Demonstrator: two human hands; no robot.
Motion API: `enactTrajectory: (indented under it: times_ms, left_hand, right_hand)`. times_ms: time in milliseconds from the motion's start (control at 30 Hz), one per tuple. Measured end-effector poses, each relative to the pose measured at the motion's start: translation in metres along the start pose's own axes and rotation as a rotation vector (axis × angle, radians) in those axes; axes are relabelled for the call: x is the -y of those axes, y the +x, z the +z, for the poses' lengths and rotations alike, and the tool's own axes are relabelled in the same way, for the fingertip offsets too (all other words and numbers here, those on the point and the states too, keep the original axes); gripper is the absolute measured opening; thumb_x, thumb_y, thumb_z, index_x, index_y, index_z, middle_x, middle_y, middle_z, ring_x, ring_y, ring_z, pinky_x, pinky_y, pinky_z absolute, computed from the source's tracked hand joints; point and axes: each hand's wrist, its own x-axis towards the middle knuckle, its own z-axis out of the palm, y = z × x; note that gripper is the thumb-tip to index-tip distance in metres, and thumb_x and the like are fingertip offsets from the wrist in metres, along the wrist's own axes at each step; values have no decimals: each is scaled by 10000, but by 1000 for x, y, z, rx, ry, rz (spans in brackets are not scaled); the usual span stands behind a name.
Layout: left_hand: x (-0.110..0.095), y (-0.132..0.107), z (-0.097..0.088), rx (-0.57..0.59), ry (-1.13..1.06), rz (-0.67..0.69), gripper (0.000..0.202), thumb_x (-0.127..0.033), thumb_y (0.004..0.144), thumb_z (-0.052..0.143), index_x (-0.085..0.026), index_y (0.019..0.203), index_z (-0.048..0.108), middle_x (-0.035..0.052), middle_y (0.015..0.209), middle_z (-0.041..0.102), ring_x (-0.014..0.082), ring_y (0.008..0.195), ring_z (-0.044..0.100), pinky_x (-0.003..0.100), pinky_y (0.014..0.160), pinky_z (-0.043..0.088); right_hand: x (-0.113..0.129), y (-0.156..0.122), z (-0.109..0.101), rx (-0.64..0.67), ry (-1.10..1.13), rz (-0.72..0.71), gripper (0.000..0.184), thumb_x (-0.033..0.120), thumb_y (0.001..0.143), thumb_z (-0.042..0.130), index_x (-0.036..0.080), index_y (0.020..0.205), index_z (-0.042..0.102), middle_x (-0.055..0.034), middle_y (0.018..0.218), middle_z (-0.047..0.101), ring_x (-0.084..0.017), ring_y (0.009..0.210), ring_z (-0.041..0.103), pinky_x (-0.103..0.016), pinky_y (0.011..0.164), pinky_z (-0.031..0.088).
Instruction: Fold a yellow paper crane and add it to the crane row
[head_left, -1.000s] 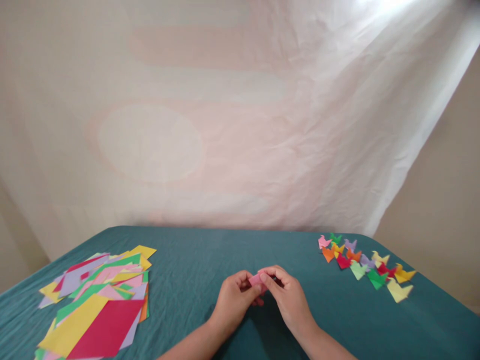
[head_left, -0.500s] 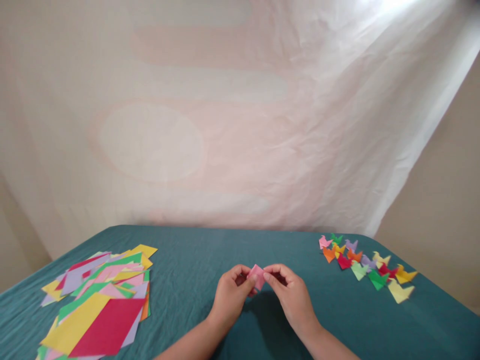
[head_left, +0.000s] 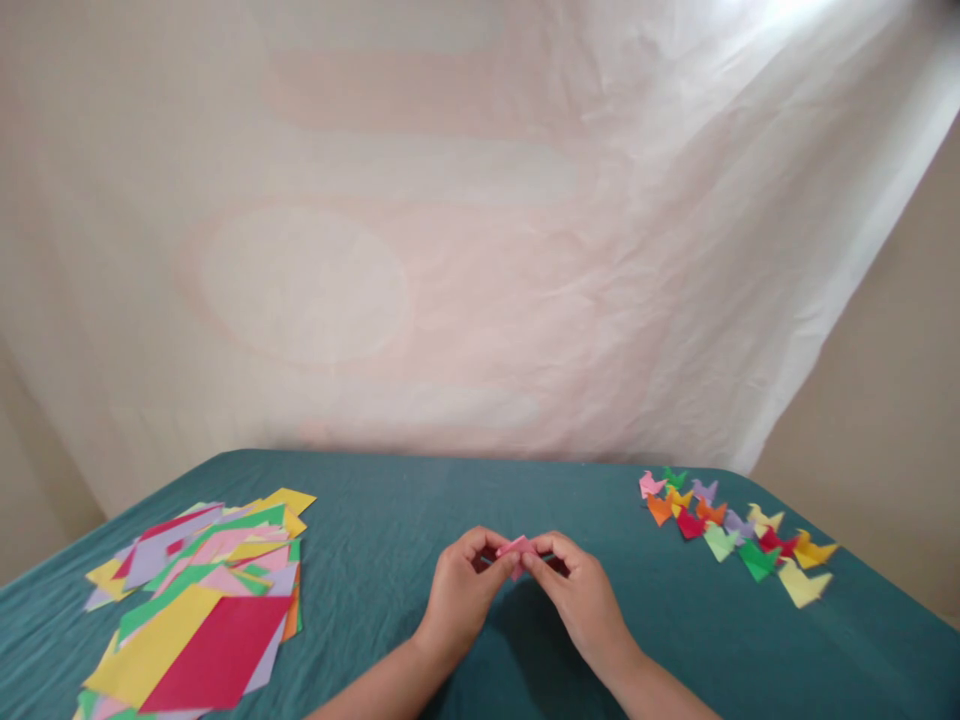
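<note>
A small folded piece of pink paper [head_left: 516,547] is held above the table between both hands, partly hidden by the fingers. My left hand [head_left: 466,585] pinches its left side with thumb and index finger. On the right side, my right hand [head_left: 574,590] grips it the same way, the two thumbs close together on the near face. Its exact folded form is too small and covered to make out.
A loose pile of coloured paper sheets [head_left: 217,650] lies at the left of the green-covered table [head_left: 390,520]. Several folded paper birds [head_left: 757,560] in many colours stand in rows at the right. A pale cloth [head_left: 480,300] hangs behind the table.
The pink paper has tipped and now shows a narrower, flatter shape. My right thumb has shifted left and down, nearer the left thumb.
</note>
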Motion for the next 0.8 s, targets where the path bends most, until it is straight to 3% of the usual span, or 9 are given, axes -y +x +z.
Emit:
enactTrajectory:
  times_ms: [133,200,367,800]
  left_hand:
    - [1,0,0,-37,-118,48,242,-324,754,669,-189,929,571,1,755,635,145,678,599,225,636,456]
    - [-1,1,-3,-55,-101,96,220,-303,761,663,-200,915,546,-17,740,608,132,654,584,218,621,452]
    - [-13,1,-12,-39,225,275,72,-256,808,611,-190,782,612,7,744,629,144,696,576,227,680,446]
    - [-17,2,-26,70,776,556,170,-243,930,450,-191,864,598,53,836,629,181,799,565,287,745,407]
  right_hand:
    - [-3,0,-2,-17,-11,39,282,446,830,583,200,767,704,-20,758,690,-185,713,615,-247,661,444]
    - [-4,0,-2,-20,4,70,271,443,824,591,199,782,703,-14,749,695,-181,695,611,-243,647,439]
    - [-5,1,-2,-20,38,108,251,426,821,599,196,794,696,-16,740,694,-185,693,604,-245,646,436]
    - [-1,0,0,-59,-54,4,249,405,833,598,190,744,687,-23,735,644,-176,690,576,-241,636,414]
